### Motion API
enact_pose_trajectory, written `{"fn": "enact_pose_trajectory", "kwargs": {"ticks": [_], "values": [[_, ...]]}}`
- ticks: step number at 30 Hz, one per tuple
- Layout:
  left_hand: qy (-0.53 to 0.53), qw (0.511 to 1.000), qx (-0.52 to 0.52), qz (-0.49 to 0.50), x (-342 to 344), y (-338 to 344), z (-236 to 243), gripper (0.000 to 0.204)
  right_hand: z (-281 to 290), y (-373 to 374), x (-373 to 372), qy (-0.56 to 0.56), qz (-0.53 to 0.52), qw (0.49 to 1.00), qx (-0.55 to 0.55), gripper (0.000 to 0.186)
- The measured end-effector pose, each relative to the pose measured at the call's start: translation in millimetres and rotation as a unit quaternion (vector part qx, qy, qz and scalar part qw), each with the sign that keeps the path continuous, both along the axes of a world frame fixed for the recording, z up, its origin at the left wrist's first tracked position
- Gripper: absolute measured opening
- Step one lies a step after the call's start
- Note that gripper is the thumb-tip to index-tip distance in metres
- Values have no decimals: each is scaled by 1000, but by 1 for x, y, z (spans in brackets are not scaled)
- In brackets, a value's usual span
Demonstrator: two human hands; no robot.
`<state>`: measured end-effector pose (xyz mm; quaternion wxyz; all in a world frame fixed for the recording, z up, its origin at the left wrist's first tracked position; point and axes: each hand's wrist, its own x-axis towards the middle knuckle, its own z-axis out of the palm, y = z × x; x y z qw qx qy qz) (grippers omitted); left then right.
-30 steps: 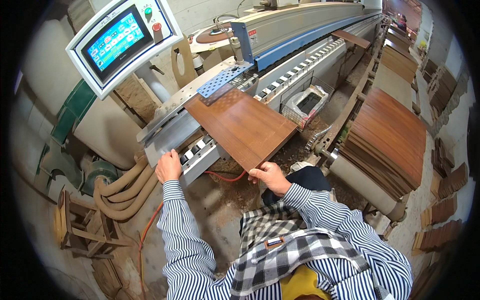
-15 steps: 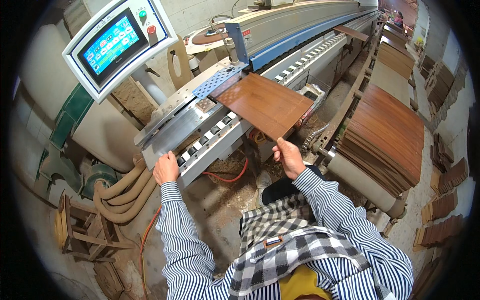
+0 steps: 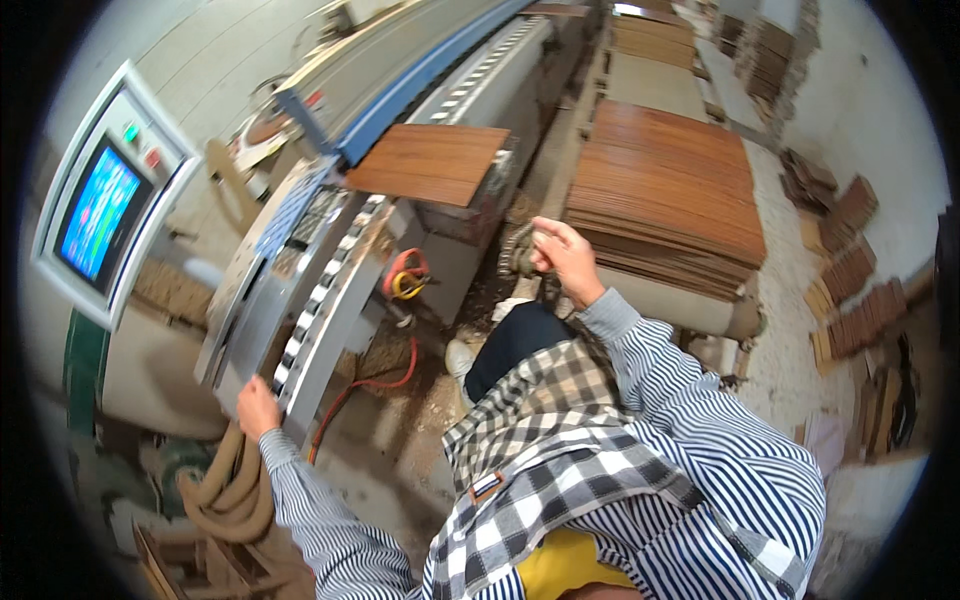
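Note:
A brown wood-grain panel (image 3: 435,163) lies across the roller track at the blue guard of a long machine (image 3: 420,75). My right hand (image 3: 566,262) is raised apart from the panel's near edge, between it and a stack of similar panels (image 3: 665,165). Its fingers are loosely bent and hold nothing. My left hand (image 3: 259,407) is at the near end of the machine's metal infeed table (image 3: 250,345), its fingers curled closed against the end. Whatever lies inside those fingers is hidden.
A control screen (image 3: 98,208) on a white housing stands at the left. Below it are thick tan hoses (image 3: 228,490). A red hose (image 3: 385,378) hangs under the machine. The panel stack rests on a roller conveyor (image 3: 690,305) at my right; more board piles (image 3: 845,270) lie beyond.
The panel has moved farther along the machine, away from me. My right hand has let go of its corner and drawn away. My view has turned to the right.

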<state>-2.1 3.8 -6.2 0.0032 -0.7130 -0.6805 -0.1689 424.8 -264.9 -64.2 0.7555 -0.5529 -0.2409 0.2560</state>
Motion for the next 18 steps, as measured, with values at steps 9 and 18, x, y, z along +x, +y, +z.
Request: {"fn": "enact_pose_trajectory", "kwargs": {"ticks": [9,18], "values": [[17,1000,-4,13,1,4,-4,47,1,-236,78,-143,-506,837,-150,60],[12,1000,14,-4,4,7,-7,47,-16,-258,103,-101,-547,824,-108,41]]}}
